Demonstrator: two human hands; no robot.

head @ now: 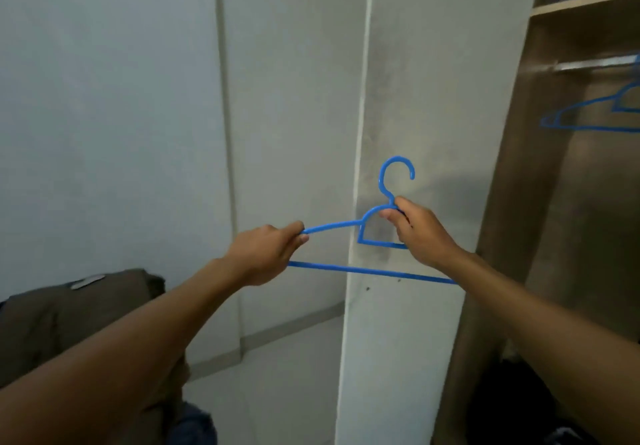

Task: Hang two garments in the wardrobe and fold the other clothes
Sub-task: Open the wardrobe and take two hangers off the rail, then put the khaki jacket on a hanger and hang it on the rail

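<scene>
A pale grey wall and an open wardrobe door (408, 98) stood behind the hands. Between them hung a thin blue plastic hanger (363, 269), its hook upward: the left hand (266, 254) pinched its shoulder end, the right hand (420, 231) gripped its neck. A brown garment (65, 320) lay below the left arm.

A pale grey wall (104, 98) fills the left half of my view, with a vertical seam (225, 98) running down it. At centre stands a white wardrobe door (415, 81), opened edge-on and smudged grey. At right, the wooden wardrobe interior (571, 219) shows a shelf (585, 3) at the upper right corner and a metal rail (595, 63) below it. Lighting is dim and even.
</scene>
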